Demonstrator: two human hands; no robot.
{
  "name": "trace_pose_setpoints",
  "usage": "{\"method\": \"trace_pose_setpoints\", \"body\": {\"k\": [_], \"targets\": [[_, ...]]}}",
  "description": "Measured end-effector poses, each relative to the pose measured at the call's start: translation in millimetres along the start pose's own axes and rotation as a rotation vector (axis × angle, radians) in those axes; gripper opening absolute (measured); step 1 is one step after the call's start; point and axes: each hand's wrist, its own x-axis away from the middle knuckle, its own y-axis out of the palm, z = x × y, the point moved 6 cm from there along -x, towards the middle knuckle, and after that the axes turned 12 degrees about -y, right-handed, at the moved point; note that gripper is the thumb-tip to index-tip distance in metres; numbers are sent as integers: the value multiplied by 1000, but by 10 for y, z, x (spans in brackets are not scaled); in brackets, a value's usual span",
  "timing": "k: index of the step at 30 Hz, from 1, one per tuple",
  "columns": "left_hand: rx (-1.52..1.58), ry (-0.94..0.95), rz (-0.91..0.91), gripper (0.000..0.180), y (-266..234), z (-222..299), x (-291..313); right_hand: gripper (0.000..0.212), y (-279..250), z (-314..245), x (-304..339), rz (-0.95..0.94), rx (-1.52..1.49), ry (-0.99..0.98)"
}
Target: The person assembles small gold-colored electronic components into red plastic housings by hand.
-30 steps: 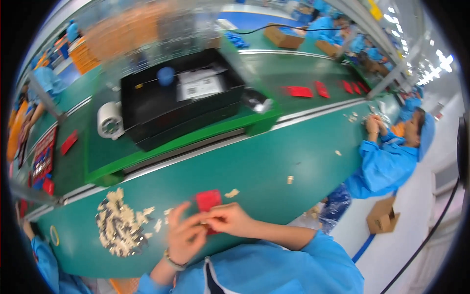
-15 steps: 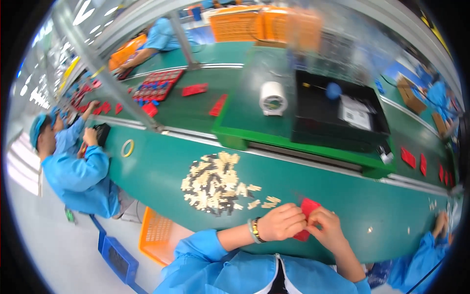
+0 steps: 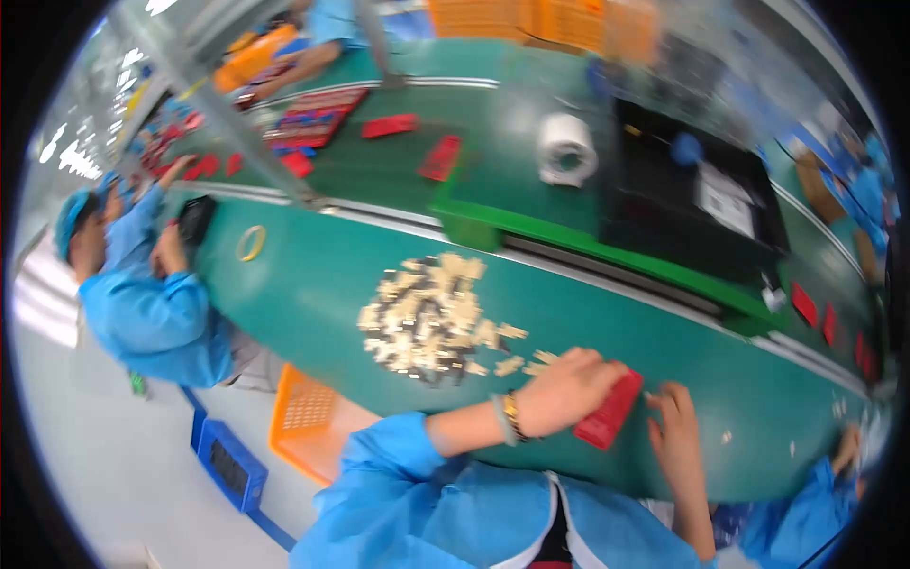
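My left hand [image 3: 569,391], a bracelet at its wrist, is closed on the upper left edge of a flat red rectangular plastic piece [image 3: 609,413], which is tilted over the green table. Just right of it, my right hand [image 3: 675,427] is apart from the piece, thumb and fingers spread. A tiny pale speck shows by its fingertip; I cannot tell whether it is held. To the left lies a heap of small cream and dark parts [image 3: 427,318], with several loose cream pieces [image 3: 509,365] between the heap and my left hand.
A green raised stand [image 3: 607,248] beyond the table bears a black tray [image 3: 664,213] and a white roll [image 3: 566,150]. Red pieces [image 3: 441,158] lie on the conveyor behind. An orange crate [image 3: 313,417] stands below left. A yellow ring [image 3: 251,243] lies near a co-worker [image 3: 142,313].
My right hand has drawn away from the red piece to the right and its fingers have parted. My left hand keeps hold of the piece, now more exposed. The view has shifted slightly.
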Motion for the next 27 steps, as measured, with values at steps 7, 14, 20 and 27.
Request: {"method": "trace_pose_setpoints", "body": {"k": [7, 14, 20, 27], "targets": [[506, -473, -177, 44, -3, -153, -175, 19, -52, -518, -569, 309, 273, -361], [-159, 197, -235, 40, 516, -155, 233, 9, 303, 475, -392, 424, -585, 234], [-305, 23, -207, 54, 741, -41, 392, 9, 822, 643, -244, 289, -972, 560], [-309, -30, -174, 54, 731, -88, 355, 10, 873, 600, -330, 293, -924, 548]]}}
